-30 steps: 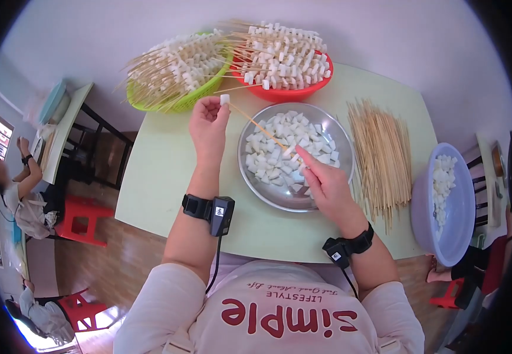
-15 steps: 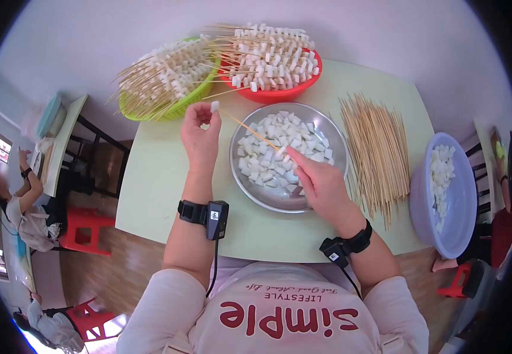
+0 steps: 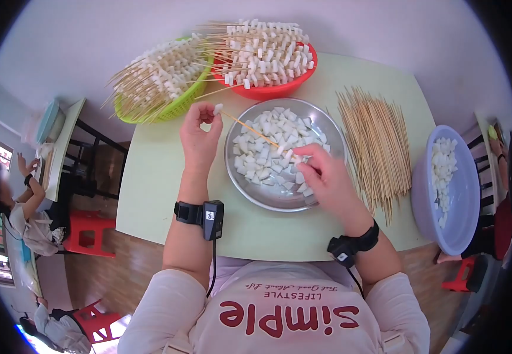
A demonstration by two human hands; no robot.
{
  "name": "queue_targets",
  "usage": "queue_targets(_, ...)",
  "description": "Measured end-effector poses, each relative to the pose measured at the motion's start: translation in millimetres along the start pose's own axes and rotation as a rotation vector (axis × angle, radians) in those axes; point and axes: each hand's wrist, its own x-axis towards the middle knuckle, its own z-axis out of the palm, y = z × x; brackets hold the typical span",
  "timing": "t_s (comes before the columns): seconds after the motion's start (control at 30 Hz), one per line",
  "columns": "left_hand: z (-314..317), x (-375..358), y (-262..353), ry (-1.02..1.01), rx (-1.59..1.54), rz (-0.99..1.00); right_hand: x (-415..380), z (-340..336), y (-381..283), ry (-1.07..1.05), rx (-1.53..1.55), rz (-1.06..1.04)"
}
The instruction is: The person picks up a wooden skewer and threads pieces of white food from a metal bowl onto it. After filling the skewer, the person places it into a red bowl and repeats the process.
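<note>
A thin wooden skewer (image 3: 250, 128) slants over the metal bowl (image 3: 241, 192) of white cut pieces (image 3: 268, 138). One white piece sits at its upper left end, beside the curled fingers of my left hand (image 3: 202, 133); whether those fingers grip the piece or the stick is not clear. At the lower right end, my right hand (image 3: 325, 175) pinches the skewer, where a few white pieces (image 3: 285, 151) are threaded. To the right of the bowl lies a big pile of bare skewers (image 3: 377, 150).
Filled skewers heap up in a green basket (image 3: 188, 103) and a red basket (image 3: 276, 91) at the back. A purple basin (image 3: 465, 194) with white pieces stands at the right. Other people (image 3: 29, 215) sit at tables left and right, near red stools (image 3: 91, 233).
My right hand has shifted slightly right along the skewer, showing more of the threaded pieces. The view has moved a little, so the bowl and baskets appear slightly further left.
</note>
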Motion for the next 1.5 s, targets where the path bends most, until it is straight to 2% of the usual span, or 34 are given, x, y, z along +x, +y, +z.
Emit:
queue_targets(0.03, 0.3, 0.2, -1.1, -0.002, 0.000, -0.001, 0.5, 2.9, 2.5, 0.001, 0.001, 0.002)
queue_targets(0.1, -0.3, 0.2, -3.3, -0.012, -0.029, -0.036, 1.1, 9.4, 10.7, 0.144, -0.285, -0.362)
queue_targets(0.13, 0.0, -0.5, -2.7, -0.014, -0.028, -0.038, 0.3, 6.8, 6.7, 0.144, -0.283, -0.359)
queue_targets(0.2, 1.0, -0.8, 1.5, -0.026, -0.078, -0.038, -0.6, -1.9, -5.3, -0.052, 0.309, 0.209)
queue_targets(0.23, 2.5, -1.3, 4.9, -0.031, -0.079, -0.040, 1.1, -4.5, -3.6, -0.048, 0.310, 0.214)
queue_targets(0.3, 8.4, -4.2, 15.2, -0.079, -0.076, -0.023, 4.0, -11.9, 1.5, -0.139, 0.604, 0.371)
queue_targets(0.33, 13.2, -8.0, 21.4, -0.087, -0.079, -0.023, 3.0, -9.4, 3.5, -0.131, 0.606, 0.374)
queue_targets(0.4, 25.0, -19.1, 36.2, -0.173, 0.076, 0.055, 2.4, 2.8, 8.7, 0.002, 0.347, 0.166)
queue_targets(0.43, 31.7, -23.9, 44.1, -0.175, 0.090, 0.070, 1.5, 6.9, 9.6, 0.014, 0.348, 0.172)
queue_targets(0.5, 37.9, -30.9, 55.5, -0.172, 0.071, 0.060, 0.5, 13.0, 11.4, 0.165, 0.008, -0.115)
queue_targets(0.53, 39.4, -32.7, 58.2, -0.157, 0.058, 0.047, 1.1, 14.6, 14.5, 0.175, 0.006, -0.111)
queue_targets(0.6, 39.9, -32.5, 58.6, -0.151, 0.071, 0.077, 3.7, 16.1, 19.2, 0.271, -0.195, -0.325)
queue_targets(0.63, 39.7, -32.4, 58.9, -0.135, 0.087, 0.103, 2.6, 14.5, 15.1, 0.278, -0.196, -0.323)
queue_targets(0.7, 40.0, -34.6, 60.6, -0.146, 0.099, 0.126, 0.3, 9.8, 4.3, 0.082, 0.324, 0.118)
queue_targets(0.73, 40.5, -36.0, 61.7, -0.152, 0.114, 0.145, 2.2, 6.6, 8.0, 0.085, 0.324, 0.116)
queue_targets(0.8, 44.3, -40.5, 64.8, -0.174, 0.080, 0.138, 7.3, -2.3, 18.8, -0.091, 0.871, 0.334)
queue_targets(0.83, 45.4, -41.6, 65.7, -0.196, 0.046, 0.128, 7.1, -2.4, 17.6, -0.090, 0.870, 0.332)
queue_targets(0.9, 46.1, -41.9, 63.2, -0.188, 0.045, 0.137, 6.3, -1.2, 13.6, 0.002, 0.558, 0.221)
queue_targets(0.93, 46.4, -42.1, 62.4, -0.182, 0.045, 0.144, 5.9, 2.0, 15.0, 0.003, 0.558, 0.220)
queue_targets(1.0, 47.1, -42.8, 65.9, -0.192, 0.047, 0.127, 5.3, 9.4, 20.3, 0.265, -0.197, -0.340)
queue_targets(1.13, 47.3, -43.7, 67.1, -0.204, 0.037, 0.124, 4.8, 9.4, 15.2, 0.308, -0.203, -0.357)
queue_targets(1.2, 47.5, -43.9, 64.0, -0.214, 0.043, 0.115, 3.5, 4.1, 5.8, 0.081, 0.381, 0.120)
queue_targets(1.23, 47.5, -44.3, 62.8, -0.222, 0.050, 0.106, 4.1, 1.2, 7.7, 0.083, 0.383, 0.121)
queue_targets(1.3, 48.8, -42.5, 62.7, -0.233, -0.016, 0.069, 8.9, -9.8, 15.3, 0.026, 0.652, 0.226)
queue_targets(1.33, 49.5, -40.8, 62.9, -0.241, -0.082, 0.033, 11.2, -11.3, 18.9, 0.027, 0.652, 0.225)
queue_targets(1.4, 46.3, -34.7, 60.0, -0.275, -0.009, 0.044, 16.6, -13.5, 30.6, 0.489, 1.012, 0.061)
queue_targets(1.47, 45.1, -26.0, 56.2, -0.308, 0.060, 0.057, 20.3, -21.2, 41.6, 0.511, 1.073, -0.010)
queue_targets(1.5, 45.3, -21.3, 54.0, -0.434, 0.188, 0.102, 21.6, -22.3, 43.9, 0.528, 1.134, 0.015)
